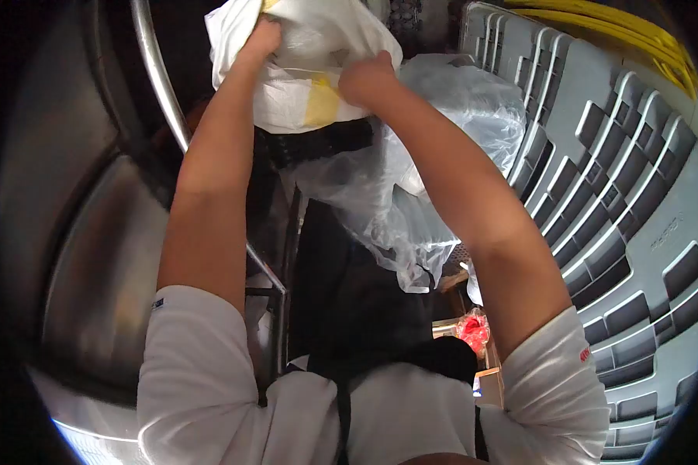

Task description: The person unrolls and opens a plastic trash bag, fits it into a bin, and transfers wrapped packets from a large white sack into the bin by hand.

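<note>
A white woven sack with a yellow stripe is held up at the top of the view, its mouth spread toward me. My left hand is closed on the sack's left rim. On the right side, my right hand grips the rim with bent fingers. The inside of the sack shows pale, and I cannot make out what it contains. Just below and to the right, a clear plastic bag drapes over a bulky form, its loose edge hanging down.
Stacked grey plastic pallets stand upright along the right. Coiled yellow hose lies behind them. A curved metal rail and a large shiny metal surface are on the left. A red wrapped item sits low at the right.
</note>
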`<action>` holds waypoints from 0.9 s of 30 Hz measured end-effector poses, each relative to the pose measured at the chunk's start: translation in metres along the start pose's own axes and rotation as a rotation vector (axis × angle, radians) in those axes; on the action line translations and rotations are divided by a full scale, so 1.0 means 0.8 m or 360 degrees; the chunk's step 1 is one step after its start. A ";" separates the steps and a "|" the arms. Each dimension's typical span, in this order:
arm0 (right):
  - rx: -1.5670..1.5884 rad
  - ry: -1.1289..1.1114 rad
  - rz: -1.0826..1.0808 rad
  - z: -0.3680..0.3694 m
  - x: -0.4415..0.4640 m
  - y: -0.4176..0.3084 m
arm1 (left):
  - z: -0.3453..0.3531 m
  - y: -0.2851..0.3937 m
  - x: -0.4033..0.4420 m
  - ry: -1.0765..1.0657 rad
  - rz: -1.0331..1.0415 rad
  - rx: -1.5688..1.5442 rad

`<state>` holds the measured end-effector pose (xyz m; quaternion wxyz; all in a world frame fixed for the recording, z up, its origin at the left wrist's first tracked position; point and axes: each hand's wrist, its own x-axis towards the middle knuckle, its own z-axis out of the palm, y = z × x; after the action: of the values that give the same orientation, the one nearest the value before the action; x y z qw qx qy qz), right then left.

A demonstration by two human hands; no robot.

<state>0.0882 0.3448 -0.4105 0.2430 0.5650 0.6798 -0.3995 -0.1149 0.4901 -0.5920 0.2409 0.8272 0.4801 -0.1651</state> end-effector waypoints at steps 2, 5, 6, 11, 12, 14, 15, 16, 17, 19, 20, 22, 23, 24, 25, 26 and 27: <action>0.0160 0.0282 0.0015 -0.019 -0.023 -0.009 | -0.080 0.081 -0.037 -0.0007 -0.0598 -0.0887; 0.0532 0.1007 0.0102 -0.015 -0.051 0.004 | 0.033 0.038 -0.014 -0.0347 0.0127 0.0035; 0.0640 0.1253 0.0083 0.001 -0.061 0.028 | 0.063 0.031 -0.006 -0.0457 0.0323 0.0294; 0.0675 0.1450 0.0812 0.040 -0.125 0.115 | 0.080 0.038 0.018 -0.0941 -0.0601 -0.0296; 0.0634 0.1464 0.0802 0.033 -0.125 0.111 | 0.099 0.034 0.030 -0.0681 -0.1298 -0.0921; 0.0580 0.1382 0.0859 0.033 -0.124 0.106 | 0.128 0.008 0.046 -0.0318 -0.1308 -0.0886; 0.0569 0.1428 0.0871 0.036 -0.122 0.108 | 0.143 -0.005 0.060 -0.0209 -0.1116 -0.0715; 0.0560 0.1471 0.0885 0.038 -0.121 0.109 | 0.157 -0.022 0.070 -0.0174 -0.0994 -0.0627; 0.0549 0.1519 0.0895 0.039 -0.120 0.110 | 0.168 -0.037 0.078 -0.0142 -0.0885 -0.0545; 0.0573 0.1509 0.0906 0.037 -0.118 0.110 | 0.182 -0.055 0.080 -0.0137 -0.0796 -0.0515; 0.0588 0.1501 0.0904 0.038 -0.119 0.109 | 0.189 -0.059 0.077 -0.0143 -0.0781 -0.0519; 0.0585 0.1530 0.0872 0.042 -0.117 0.111 | 0.193 -0.054 0.069 -0.0157 -0.0768 -0.0532; 0.0585 0.1558 0.0859 0.041 -0.116 0.112 | 0.192 -0.050 0.066 -0.0160 -0.0763 -0.0534; 0.0585 0.1536 0.0862 0.040 -0.116 0.112 | 0.191 -0.042 0.065 -0.0165 -0.0764 -0.0546; 0.0581 0.1513 0.0868 0.039 -0.117 0.111 | 0.196 -0.046 0.064 -0.0159 -0.0757 -0.0547; 0.0576 0.1485 0.0877 0.038 -0.118 0.111 | 0.204 -0.048 0.063 -0.0165 -0.0752 -0.0564; 0.0567 0.1486 0.0877 0.038 -0.119 0.112 | 0.204 -0.040 0.060 -0.0181 -0.0751 -0.0582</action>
<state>0.1941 0.2691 -0.3778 -0.0871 0.8703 0.4647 -0.1378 -0.1263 0.4468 -0.7594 0.3674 0.6252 0.6664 -0.1733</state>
